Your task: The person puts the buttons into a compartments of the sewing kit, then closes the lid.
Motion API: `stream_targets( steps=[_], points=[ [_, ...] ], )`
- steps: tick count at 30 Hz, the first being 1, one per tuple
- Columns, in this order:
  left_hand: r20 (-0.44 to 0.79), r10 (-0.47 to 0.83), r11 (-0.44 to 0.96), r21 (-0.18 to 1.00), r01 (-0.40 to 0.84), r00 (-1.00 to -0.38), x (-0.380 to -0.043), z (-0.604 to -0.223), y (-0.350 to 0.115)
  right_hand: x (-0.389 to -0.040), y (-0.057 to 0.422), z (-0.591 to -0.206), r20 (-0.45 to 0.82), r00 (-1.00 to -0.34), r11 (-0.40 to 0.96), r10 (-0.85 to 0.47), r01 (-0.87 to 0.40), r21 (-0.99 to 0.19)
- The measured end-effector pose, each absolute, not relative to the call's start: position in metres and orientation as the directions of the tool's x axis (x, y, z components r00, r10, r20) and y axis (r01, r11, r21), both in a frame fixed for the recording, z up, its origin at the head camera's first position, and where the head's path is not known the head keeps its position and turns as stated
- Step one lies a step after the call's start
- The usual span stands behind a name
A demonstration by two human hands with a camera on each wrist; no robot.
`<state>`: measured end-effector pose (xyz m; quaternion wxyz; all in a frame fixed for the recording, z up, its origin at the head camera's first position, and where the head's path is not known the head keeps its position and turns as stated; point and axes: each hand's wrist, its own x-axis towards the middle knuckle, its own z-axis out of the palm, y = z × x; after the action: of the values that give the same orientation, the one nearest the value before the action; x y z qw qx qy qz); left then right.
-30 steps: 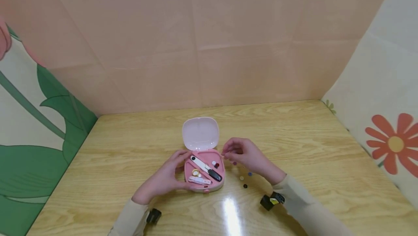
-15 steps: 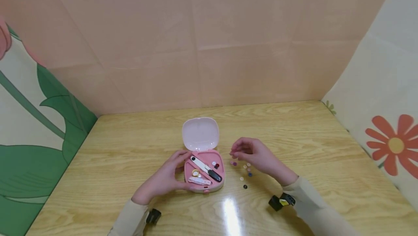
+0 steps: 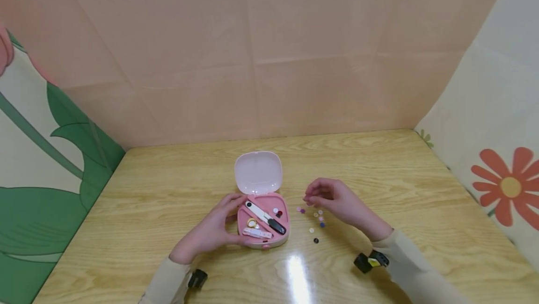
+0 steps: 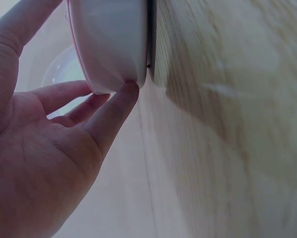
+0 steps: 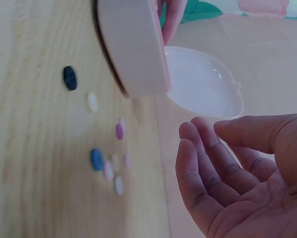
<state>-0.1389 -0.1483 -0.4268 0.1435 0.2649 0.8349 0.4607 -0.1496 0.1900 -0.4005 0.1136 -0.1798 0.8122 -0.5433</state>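
A pink box point(image 3: 275, 242) stands on the table with its pale lid point(image 3: 258, 173) raised. My left hand point(image 3: 212, 230) holds its left side, thumb at the front and fingers farther back; several fingertips touch the pale wall point(image 4: 109, 44) in the left wrist view. Inside lie a white-and-black tool point(image 3: 256, 209), a gold ring-shaped piece point(image 3: 251, 222), a pale folded strip point(image 3: 258, 233), a white button point(image 3: 275, 210) and a dark red one. Right of the box my right hand point(image 3: 345, 206) hovers by loose buttons, fingers loosely bent. Nothing shows between thumb and fingers in the right wrist view.
Several small buttons lie on the wooden table point(image 3: 168, 191) right of the box, among them a black button point(image 3: 316, 241), a blue button point(image 3: 322, 224), a cream button point(image 3: 311, 230) and a purple button point(image 3: 302, 211). A pinkish backdrop point(image 3: 252, 61) rises behind the table.
My right hand has moved rightward from the box's right edge to over the loose buttons, uncovering some of them. My left hand and the box have stayed put.
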Motion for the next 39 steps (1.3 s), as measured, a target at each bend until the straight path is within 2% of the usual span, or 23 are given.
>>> stream_targets(
  steps=[39],
  points=[
    [0.008,0.577,0.448,0.833,0.324,-0.817,-0.140,-0.428,-0.149,-0.149,0.218,-0.425,0.019,-0.926,0.421,-0.376,-0.189,-0.887]
  ],
)
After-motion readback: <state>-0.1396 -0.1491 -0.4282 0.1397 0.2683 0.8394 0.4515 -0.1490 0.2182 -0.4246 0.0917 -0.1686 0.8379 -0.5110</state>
